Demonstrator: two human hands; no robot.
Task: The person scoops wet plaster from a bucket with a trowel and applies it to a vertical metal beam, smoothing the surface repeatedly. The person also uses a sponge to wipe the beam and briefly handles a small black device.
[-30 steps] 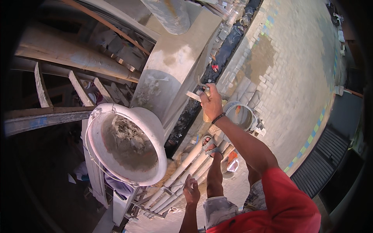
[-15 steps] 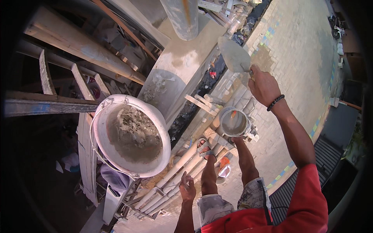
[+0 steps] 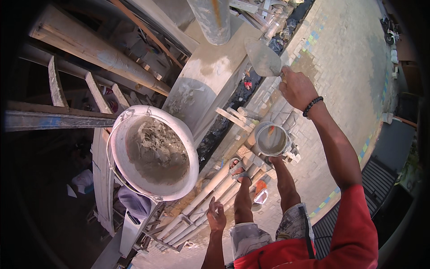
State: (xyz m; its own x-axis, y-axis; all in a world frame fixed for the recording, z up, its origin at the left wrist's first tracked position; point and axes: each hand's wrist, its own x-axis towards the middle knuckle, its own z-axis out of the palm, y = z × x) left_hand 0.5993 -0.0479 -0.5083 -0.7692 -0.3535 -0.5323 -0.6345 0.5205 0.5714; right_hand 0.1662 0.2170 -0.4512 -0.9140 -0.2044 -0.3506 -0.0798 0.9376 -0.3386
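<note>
My right hand [image 3: 299,88], with a dark bead bracelet at the wrist, grips a pointed trowel [image 3: 265,59] by its handle. The grey blade reaches left over the gutter, near the edge of a concrete ledge [image 3: 219,67]. My left hand [image 3: 217,218] is low in front of me, empty, its index finger stretched out and the others partly bent. To its upper left, a large whitish bucket [image 3: 193,154] holds wet grey mortar [image 3: 161,143]. Rough mortar [image 3: 181,98] lies on the shaded part of the ledge.
A smaller bucket [image 3: 258,144] with greyish liquid stands by my feet on bamboo and timber staging [image 3: 224,179]. A round column [image 3: 215,22] rises from the ledge. A wooden ladder [image 3: 96,92] and beams fill the left. Brick paving [image 3: 349,89] lies below right.
My right hand and the trowel have moved a little up and to the left, toward the ledge. My left hand stays in nearly the same place.
</note>
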